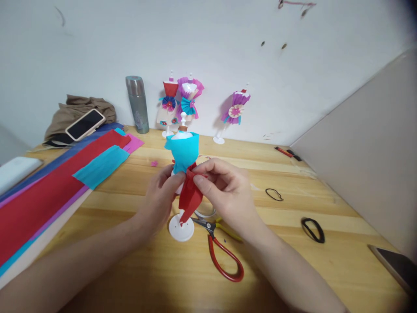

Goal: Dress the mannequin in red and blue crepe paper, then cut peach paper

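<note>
Wooden table [137,278]: set against a white wall [221,43].
Small mannequin [182,136]: upright at the middle, turquoise paper [185,150] around its chest.
Left hand [160,189]: clamped on the mannequin's waist, thumb in front.
Right hand [230,187]: thumb and finger together, pinching red paper [190,195] at the waist.
Scissors [212,232]: just right of the mannequin's base, red handle near.
Far side: three dressed mannequins [170,89], right of a flask [137,104].
Left side: coloured paper strips [48,195].
</note>
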{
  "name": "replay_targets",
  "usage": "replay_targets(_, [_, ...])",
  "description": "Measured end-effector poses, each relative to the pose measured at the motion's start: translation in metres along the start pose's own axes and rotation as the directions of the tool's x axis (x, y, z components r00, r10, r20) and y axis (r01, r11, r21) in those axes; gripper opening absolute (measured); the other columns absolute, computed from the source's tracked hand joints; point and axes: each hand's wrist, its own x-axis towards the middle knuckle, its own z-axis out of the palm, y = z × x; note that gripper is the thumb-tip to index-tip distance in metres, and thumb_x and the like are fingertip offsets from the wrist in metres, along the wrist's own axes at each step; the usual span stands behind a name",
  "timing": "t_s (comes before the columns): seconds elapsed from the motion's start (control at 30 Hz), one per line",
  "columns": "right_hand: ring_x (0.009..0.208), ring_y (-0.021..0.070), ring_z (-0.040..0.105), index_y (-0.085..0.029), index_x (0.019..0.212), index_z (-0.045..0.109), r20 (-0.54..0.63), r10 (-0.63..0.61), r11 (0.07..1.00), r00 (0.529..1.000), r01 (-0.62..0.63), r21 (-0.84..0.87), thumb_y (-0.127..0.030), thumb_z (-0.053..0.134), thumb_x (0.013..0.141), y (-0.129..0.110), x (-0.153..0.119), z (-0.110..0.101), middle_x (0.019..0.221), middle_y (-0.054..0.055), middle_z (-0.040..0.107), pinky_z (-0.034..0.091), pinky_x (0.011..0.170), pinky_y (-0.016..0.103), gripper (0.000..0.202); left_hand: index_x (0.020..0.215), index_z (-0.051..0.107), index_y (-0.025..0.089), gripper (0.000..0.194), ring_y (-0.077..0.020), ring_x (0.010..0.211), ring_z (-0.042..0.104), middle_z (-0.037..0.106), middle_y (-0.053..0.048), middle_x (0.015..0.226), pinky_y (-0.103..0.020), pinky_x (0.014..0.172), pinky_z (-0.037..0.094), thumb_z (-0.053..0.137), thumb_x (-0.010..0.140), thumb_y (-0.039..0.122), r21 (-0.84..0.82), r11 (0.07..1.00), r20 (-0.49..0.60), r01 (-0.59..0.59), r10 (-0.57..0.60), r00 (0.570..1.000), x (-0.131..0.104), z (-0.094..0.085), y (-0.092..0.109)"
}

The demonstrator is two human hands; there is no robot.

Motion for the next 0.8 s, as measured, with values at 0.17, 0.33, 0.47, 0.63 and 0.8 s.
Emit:
replay_targets(0.17, [0.057, 0.0132, 0.055, -0.02, 0.076, 0.06, 0.021, -0.002, 1.0, 1.0, 0.002, -0.005, -0.026, 0.061, 0.079, -0.0002, 0.0, 0.0001, 0.064, -0.001, 0.057, 0.048, 0.055, 0.029, 0.006, 0.076, 0.065, 0.02, 0.017, -0.0188, 0.076, 0.059, 0.063, -0.001, 0.072, -0.029, 0.068, 0.045, 0.069, 0.08, 0.036, 0.021, 1.0, 0.016, -0.013, 0.013, 1.0, -0.002, 0.0001, 0.0])
replay_targets(0.33, [0.056, 0.0134, 0.058, -0.021, 0.074, 0.057, 0.028, -0.047, 0.999, 0.999, 0.046, 0.01, -0.023, 0.06, 0.081, -0.0029, -0.0001, 0.0, 0.061, -0.002, 0.058, 0.049, 0.055, 0.028, 0.008, 0.082, 0.069, 0.02, 0.02, -0.0192, 0.079, 0.061, 0.067, -0.001, 0.077, -0.031, 0.074, 0.048, 0.076, 0.075, 0.037, -0.017, 1.0, 0.032, 0.008, -0.008, 0.999, -0.003, 0.0031, 0.0034])
replay_targets(0.47, [0.056, 0.0141, 0.058, -0.021, 0.073, 0.056, 0.012, -0.072, 0.997, 0.997, 0.072, -0.022, -0.022, 0.06, 0.082, -0.0045, -0.0002, -0.001, 0.061, -0.002, 0.06, 0.048, 0.054, 0.028, 0.01, 0.086, 0.071, 0.02, 0.026, -0.0185, 0.083, 0.062, 0.07, -0.002, 0.083, -0.032, 0.08, 0.048, 0.081, 0.072, 0.039, -0.057, 0.998, 0.071, 0.011, -0.006, 0.997, -0.0035, 0.0034, 0.0048])
replay_targets(0.63, [0.058, 0.0123, 0.053, -0.021, 0.072, 0.058, -0.041, -0.091, 0.987, 0.995, 0.084, -0.137, -0.024, 0.061, 0.082, -0.0031, -0.0002, -0.003, 0.065, -0.001, 0.057, 0.044, 0.053, 0.026, 0.01, 0.088, 0.07, 0.02, 0.034, -0.0185, 0.084, 0.065, 0.072, -0.002, 0.086, -0.031, 0.079, 0.05, 0.087, 0.064, 0.037, -0.066, 0.997, 0.079, 0.04, -0.034, 0.996, -0.0027, 0.0019, 0.004])
replay_targets(0.8, [0.06, 0.0124, 0.052, -0.021, 0.07, 0.057, -0.06, -0.124, 0.977, 0.99, 0.111, -0.182, -0.023, 0.06, 0.08, -0.0009, 0.0006, -0.0043, 0.066, -0.001, 0.056, 0.044, 0.055, 0.026, 0.011, 0.09, 0.071, 0.02, 0.042, -0.0194, 0.082, 0.067, 0.074, -0.001, 0.085, -0.031, 0.077, 0.052, 0.091, 0.056, 0.032, -0.049, 0.998, 0.074, 0.047, -0.044, 0.996, 0.0012, -0.0004, 0.0017])
